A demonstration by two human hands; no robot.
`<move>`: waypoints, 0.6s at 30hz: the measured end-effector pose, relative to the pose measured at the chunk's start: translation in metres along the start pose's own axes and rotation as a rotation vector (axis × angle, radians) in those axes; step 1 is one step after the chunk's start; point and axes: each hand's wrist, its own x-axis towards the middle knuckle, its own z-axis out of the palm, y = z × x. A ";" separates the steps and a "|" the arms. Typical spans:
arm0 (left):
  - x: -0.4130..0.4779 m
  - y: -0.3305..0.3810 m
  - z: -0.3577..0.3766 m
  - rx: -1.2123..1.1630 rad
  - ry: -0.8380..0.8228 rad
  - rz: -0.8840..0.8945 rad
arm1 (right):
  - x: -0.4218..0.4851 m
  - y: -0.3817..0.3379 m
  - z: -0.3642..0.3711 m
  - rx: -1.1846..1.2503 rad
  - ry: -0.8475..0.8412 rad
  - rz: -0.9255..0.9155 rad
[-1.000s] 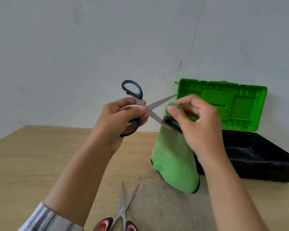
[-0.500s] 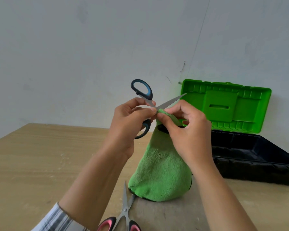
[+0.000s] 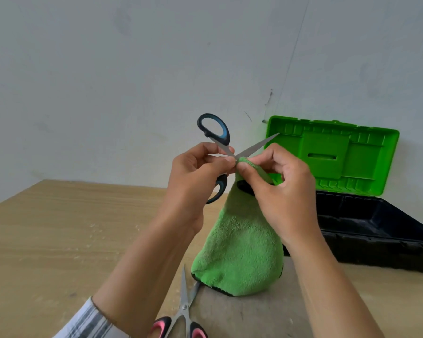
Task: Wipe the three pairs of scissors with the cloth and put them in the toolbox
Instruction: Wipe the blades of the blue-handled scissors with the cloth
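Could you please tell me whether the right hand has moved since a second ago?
Yes. Against the toolbox lid, the right hand has shifted left, toward the left hand.

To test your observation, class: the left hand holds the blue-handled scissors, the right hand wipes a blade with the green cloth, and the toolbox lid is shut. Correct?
No: in the head view the toolbox has its green lid open, raised upright. The rest is right.

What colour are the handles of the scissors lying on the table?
Pink and black, on the scissors at the bottom edge of the head view.
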 end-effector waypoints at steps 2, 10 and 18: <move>0.000 0.001 0.000 0.019 -0.013 0.015 | 0.001 0.001 -0.001 0.025 0.014 0.020; 0.000 0.002 -0.001 -0.016 -0.006 -0.019 | 0.007 0.002 -0.015 0.074 -0.156 0.144; 0.007 0.012 -0.014 -0.096 0.041 -0.062 | 0.010 0.002 -0.036 0.094 -0.346 0.267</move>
